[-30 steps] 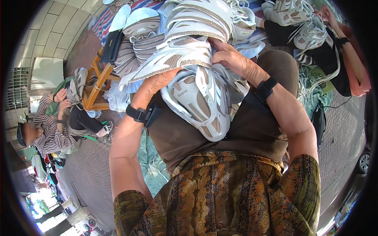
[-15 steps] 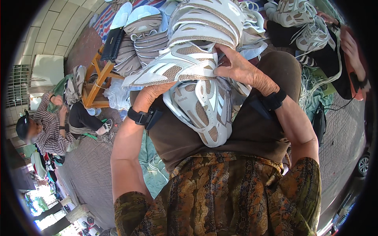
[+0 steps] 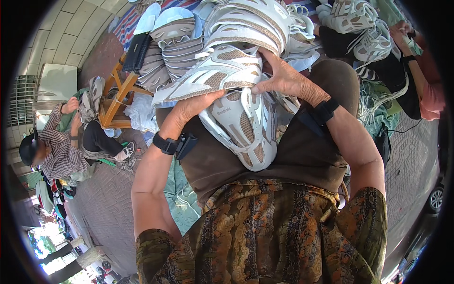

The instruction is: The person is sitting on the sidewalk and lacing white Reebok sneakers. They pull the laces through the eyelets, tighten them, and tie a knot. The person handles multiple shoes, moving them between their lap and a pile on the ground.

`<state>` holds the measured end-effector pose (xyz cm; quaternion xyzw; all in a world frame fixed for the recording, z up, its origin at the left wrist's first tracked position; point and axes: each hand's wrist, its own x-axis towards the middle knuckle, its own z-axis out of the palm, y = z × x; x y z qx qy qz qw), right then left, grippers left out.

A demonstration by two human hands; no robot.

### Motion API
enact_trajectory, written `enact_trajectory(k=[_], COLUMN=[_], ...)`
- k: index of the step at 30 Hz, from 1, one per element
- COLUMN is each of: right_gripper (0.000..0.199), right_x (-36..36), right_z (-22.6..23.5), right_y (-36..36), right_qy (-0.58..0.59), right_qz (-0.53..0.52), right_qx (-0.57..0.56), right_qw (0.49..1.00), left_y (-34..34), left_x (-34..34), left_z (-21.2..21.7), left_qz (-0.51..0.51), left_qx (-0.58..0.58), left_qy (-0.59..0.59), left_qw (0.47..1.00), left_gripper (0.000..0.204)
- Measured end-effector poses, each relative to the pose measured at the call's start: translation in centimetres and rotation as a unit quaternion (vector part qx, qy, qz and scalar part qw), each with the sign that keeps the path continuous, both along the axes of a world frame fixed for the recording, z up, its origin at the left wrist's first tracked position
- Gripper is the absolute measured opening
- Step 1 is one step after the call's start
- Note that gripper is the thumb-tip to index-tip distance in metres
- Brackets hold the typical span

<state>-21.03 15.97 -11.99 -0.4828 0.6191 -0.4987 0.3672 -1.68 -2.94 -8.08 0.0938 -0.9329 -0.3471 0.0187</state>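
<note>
A white and tan mesh shoe upper is held over my lap, its toe end toward the left. My left hand grips its lower edge, thumb along the near side and fingers hidden underneath. At its right end my right hand pinches it, thumb in front and the other fingers partly behind. Below, a second, grey-white shoe upper with white lace hangs toe down between my thighs, close under both hands. A stack of similar uppers rises just beyond the held one.
More nested uppers lie at the far left beside a wooden stool and a plastic bag. A person in a striped shirt sits at left. Another person's arm is at right, near several laced uppers.
My left hand has shifted right along the upper's lower edge, and its thumb now shows. The held upper has tilted slightly, and the hanging one sits a little higher.
</note>
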Motion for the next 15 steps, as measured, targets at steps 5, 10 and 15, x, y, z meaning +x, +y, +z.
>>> enact_trajectory(k=[5, 10, 15], right_gripper=[0.098, 0.093, 0.099], right_x=[-0.6, -1.4, -2.7], right_z=[0.9, 2.0, 0.7], right_y=[0.1, -0.1, -0.8], right_qy=[-0.021, -0.036, -0.027], right_qz=[-0.033, -0.006, -0.020], right_qx=[0.019, -0.007, -0.009], right_qw=[0.999, 0.999, 0.999], left_y=[2.2, -0.3, -0.6], left_x=[-0.8, -1.1, -1.0], left_z=[1.3, -0.8, -0.6], left_qz=[0.061, -0.050, 0.075], left_qx=[0.034, -0.122, 0.244], left_qy=[-0.022, 0.108, 0.020], left_qw=[0.997, 0.985, 0.967], left_gripper=[0.042, 0.037, 0.043])
